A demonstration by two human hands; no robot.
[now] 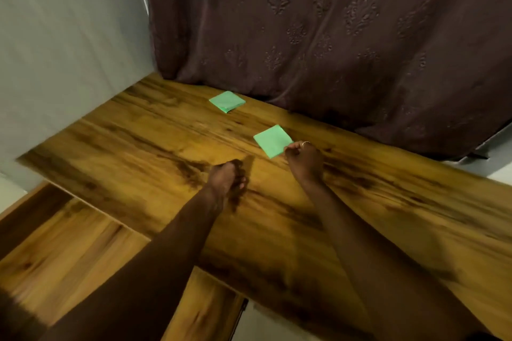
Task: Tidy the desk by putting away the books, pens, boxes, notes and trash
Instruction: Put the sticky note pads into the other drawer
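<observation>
Nearest, lower left: a lower wood-grain shelf (63, 243) sits beside the brown wood-grain desk (388, 216). It may be a put-away spot, but that is unconfirmed.

Left hand (230, 177) is over mid-desk with fingers curled into a fist. It is blurred, so I cannot tell if anything is inside.

Right hand (304, 159), just beyond, pinches one corner of the near green square paper note (273, 140) between thumb and fingers. The note is on or barely off the desk. A corner grip suits lifting a thin sheet from a flat top.

Farther back, the far green square paper note stack (227, 101) lies untouched near the dark brown patterned curtain (332, 36).

Judgement: the notes step is in hand, and the far stack is likely next.
</observation>
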